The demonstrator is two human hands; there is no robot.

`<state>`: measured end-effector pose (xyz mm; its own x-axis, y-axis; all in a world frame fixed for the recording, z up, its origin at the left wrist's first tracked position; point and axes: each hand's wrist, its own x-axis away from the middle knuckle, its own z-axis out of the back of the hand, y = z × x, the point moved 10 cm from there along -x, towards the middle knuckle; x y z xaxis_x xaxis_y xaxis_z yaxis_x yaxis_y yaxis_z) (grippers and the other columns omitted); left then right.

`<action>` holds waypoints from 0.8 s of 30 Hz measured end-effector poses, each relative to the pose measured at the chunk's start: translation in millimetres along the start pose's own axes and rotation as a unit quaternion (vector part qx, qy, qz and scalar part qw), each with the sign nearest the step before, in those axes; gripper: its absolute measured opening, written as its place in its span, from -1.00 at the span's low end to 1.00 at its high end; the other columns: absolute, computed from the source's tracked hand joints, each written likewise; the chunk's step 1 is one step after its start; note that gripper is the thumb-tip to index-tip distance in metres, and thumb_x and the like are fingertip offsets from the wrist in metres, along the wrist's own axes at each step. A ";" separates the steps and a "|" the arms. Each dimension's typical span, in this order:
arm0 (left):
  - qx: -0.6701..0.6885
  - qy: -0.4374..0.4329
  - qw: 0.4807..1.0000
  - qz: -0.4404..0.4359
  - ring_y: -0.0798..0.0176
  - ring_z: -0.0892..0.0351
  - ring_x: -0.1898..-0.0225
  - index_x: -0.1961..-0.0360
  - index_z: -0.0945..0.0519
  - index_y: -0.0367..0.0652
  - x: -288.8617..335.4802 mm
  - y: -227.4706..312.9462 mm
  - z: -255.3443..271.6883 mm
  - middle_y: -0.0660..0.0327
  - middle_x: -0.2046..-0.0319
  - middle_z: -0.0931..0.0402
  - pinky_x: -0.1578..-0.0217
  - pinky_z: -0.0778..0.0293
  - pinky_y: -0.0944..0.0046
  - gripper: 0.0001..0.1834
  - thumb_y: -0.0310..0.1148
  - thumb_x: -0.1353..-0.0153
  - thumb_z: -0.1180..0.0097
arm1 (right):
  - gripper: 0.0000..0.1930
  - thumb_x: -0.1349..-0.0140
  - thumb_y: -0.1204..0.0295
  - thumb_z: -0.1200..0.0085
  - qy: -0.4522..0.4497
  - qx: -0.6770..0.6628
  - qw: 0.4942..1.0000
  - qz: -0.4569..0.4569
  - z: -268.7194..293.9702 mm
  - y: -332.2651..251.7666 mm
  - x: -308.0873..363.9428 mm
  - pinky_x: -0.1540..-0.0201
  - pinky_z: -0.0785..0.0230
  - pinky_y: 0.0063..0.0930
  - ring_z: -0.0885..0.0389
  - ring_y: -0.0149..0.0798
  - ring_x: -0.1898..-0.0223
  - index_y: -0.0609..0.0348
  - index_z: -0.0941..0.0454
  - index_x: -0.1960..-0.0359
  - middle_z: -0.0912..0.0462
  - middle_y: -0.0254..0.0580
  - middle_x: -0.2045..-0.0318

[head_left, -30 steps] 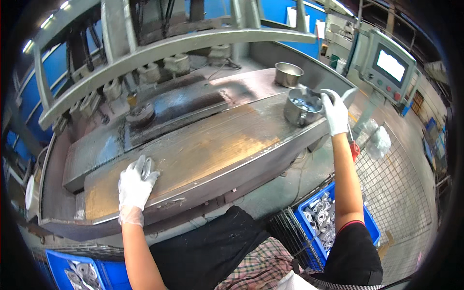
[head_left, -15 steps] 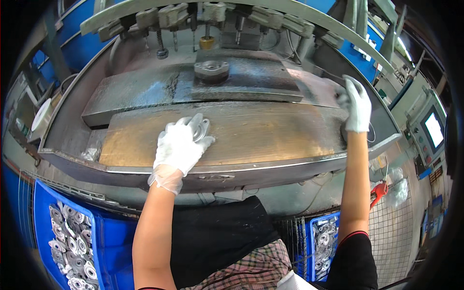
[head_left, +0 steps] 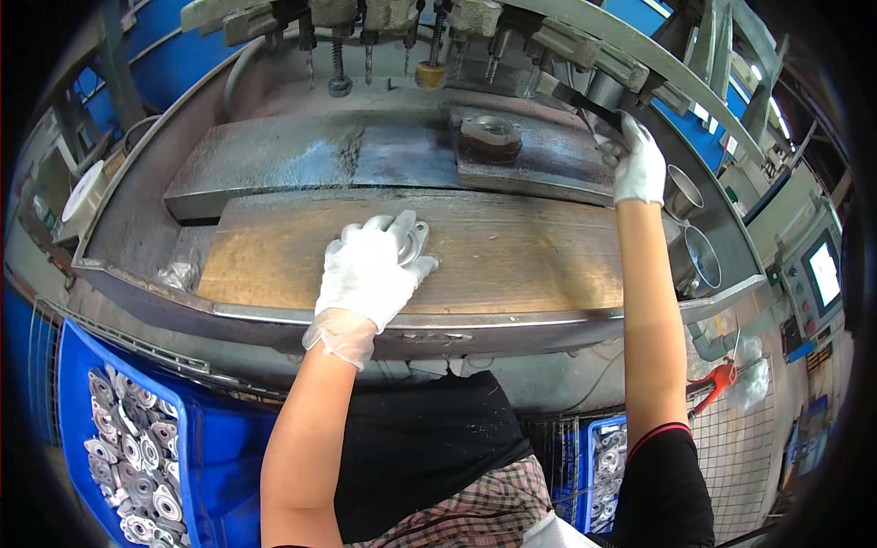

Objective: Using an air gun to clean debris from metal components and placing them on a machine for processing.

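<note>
My left hand [head_left: 370, 269], in a white glove, rests on the wooden board [head_left: 512, 260], its fingers closed round a grey metal flange part [head_left: 416, 242] with a round hole. Farther off to the right, my gloved right hand [head_left: 639, 164] grips a long dark tool [head_left: 592, 107] with a paler end. That end reaches up among the drill bits [head_left: 496, 55]; its exact kind is unclear. Between my hands, beyond the board, a round metal fixture [head_left: 491, 137] sits on a dark steel plate [head_left: 557, 164].
Several drill spindles hang from an overhead beam [head_left: 630, 64]. Two metal cups [head_left: 699, 260] stand inside the tray's right wall. Blue bins [head_left: 183, 429] of metal parts stand below left and right. A control panel [head_left: 822, 274] is at far right, above a red-handled tool [head_left: 717, 384].
The steel plate with its fixture has shifted right. My right hand has moved inward and up toward the drills, the dark tool now plainly visible. My left hand still holds the flange part.
</note>
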<state>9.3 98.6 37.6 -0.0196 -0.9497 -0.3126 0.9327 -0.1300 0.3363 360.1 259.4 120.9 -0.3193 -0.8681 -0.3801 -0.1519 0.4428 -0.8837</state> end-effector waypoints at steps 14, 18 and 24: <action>0.010 -0.033 0.999 0.013 -0.07 -0.49 -0.03 -0.20 -0.48 -0.04 -1.4 0.2 -1.4 0.11 -0.07 -0.52 -0.10 -0.41 0.01 -0.35 0.01 -0.10 -0.21 | -0.62 -0.30 0.33 -0.06 -0.016 0.009 1.000 -0.004 -69.9 28.3 28.7 0.53 -0.38 -0.49 -0.52 -0.36 0.57 0.22 -0.46 -0.11 -0.65 -0.17 0.27; -0.012 -0.017 1.000 0.008 -0.08 -0.50 0.00 -0.21 -0.46 -0.01 1.7 -6.5 -0.1 0.10 -0.01 -0.53 -0.05 -0.42 -0.02 -0.35 0.03 -0.12 -0.19 | -0.60 -0.29 0.26 -0.09 -0.047 0.039 0.997 -0.036 -63.0 23.5 73.2 0.49 -0.36 -0.52 -0.54 -0.36 0.55 0.22 -0.46 -0.08 -0.62 -0.17 0.23; -0.016 -0.019 1.000 -0.012 -0.08 -0.52 0.05 -0.15 -0.47 -0.02 -1.2 -0.4 -1.5 0.10 0.07 -0.55 0.01 -0.44 -0.02 -0.39 0.03 -0.12 -0.18 | -0.57 -0.29 0.23 -0.11 -0.036 0.073 0.997 -0.019 -80.1 34.1 79.6 0.48 -0.39 -0.48 -0.60 -0.30 0.51 0.28 -0.44 -0.06 -0.63 -0.11 0.27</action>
<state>9.4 100.3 36.5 -0.0551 -0.9565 -0.2864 0.9426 -0.1445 0.3011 254.6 223.4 82.5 -0.2472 -0.9000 -0.3589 -0.0244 0.3761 -0.9263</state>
